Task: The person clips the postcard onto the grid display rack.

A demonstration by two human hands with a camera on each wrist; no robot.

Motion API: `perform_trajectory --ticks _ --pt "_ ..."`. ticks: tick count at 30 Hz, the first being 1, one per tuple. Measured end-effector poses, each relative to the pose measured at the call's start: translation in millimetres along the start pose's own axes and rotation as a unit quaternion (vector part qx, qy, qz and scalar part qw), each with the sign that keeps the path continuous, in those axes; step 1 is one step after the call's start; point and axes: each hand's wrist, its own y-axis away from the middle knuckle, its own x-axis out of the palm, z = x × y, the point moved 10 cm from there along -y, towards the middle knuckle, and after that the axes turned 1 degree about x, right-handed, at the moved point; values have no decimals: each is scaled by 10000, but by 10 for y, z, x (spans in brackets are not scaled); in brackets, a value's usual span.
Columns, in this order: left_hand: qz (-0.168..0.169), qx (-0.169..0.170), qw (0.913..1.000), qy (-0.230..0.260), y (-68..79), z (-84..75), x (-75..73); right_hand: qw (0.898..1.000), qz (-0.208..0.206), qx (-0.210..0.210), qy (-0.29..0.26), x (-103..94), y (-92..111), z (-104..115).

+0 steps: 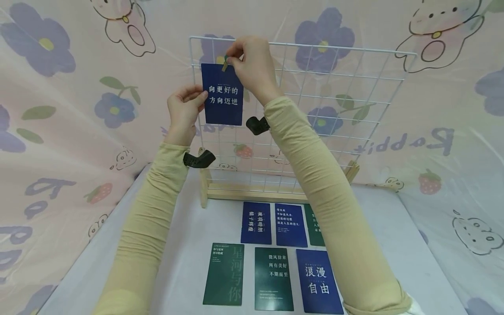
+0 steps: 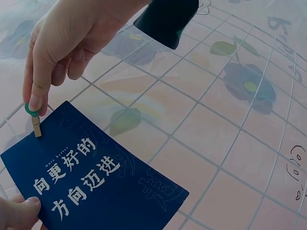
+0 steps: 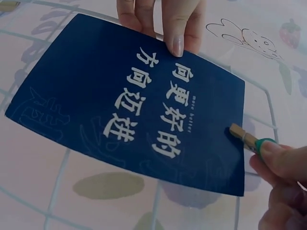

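Observation:
A dark blue card (image 1: 222, 111) with white Chinese lettering is upright against the upper left of a white wire grid (image 1: 338, 48). My left hand (image 1: 183, 111) pinches the card's left edge between thumb and fingers. At the card's top edge, my right hand (image 1: 253, 65) pinches a small wooden clothespin (image 1: 225, 67). In the right wrist view, the clothespin (image 3: 243, 137) has a green piece at its handle end, under the thumb, and its wooden tip overlaps the card's face. The left wrist view shows it over the card's top edge too.
The grid stands in a wooden base (image 1: 256, 194) on a white surface. In front lie several blue and green cards, among them a green card (image 1: 223, 273) and a blue card (image 1: 319, 280); my right sleeve partly covers another green card (image 1: 315, 225). A patterned cloth (image 1: 445, 100) hangs behind.

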Motion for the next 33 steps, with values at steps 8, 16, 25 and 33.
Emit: perform_trajectory --ticks 8,16,25,33 --pt "-143 129 9998 1 1 -5 -6 9996 52 274 -38 49 -25 -36" --pt "-252 186 9995 -90 -4 -11 -14 9987 186 449 153 82 -27 -47" --pt "-238 207 9993 -207 9 -37 -10 9991 421 -90 33 76 49 -11" --pt "-234 237 9991 -271 14 -41 -19 9961 108 -869 105 34 175 -28"
